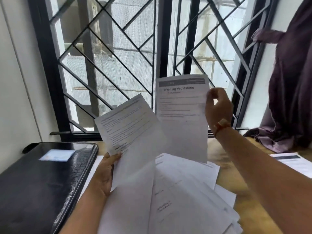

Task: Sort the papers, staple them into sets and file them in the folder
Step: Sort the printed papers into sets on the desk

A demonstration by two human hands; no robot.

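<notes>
Wooden desk (pixel 243 188) carries everything. At its left lies a black case (pixel 42 183), probably the folder. It is closed, so what it holds cannot be told, and a pale card (pixel 56 155) sits on its cover. Beside it, in the middle of the desk, spreads a loose heap of papers (pixel 185 200), the sheets overlapping and skewed. One separate sheet (pixel 293 161) lies well apart at the right edge.

Two pages are lifted above the heap. The left hand (pixel 104 174) grips a tilted page (pixel 128 125) by its lower corner, thumb on top. The right hand (pixel 217 107) pinches the "Washing Vegetables" page (pixel 182 115) at its right edge, near the top, so that it hangs upright.

These sheets look light, thin and floppy. Held at a single corner they sag and twist, and smooth faces slide over each other easily. A hold along an edge with thumb above and fingers below should steady each one. For stapling, squaring a set against the desk seems wise. No stapler shows.
</notes>
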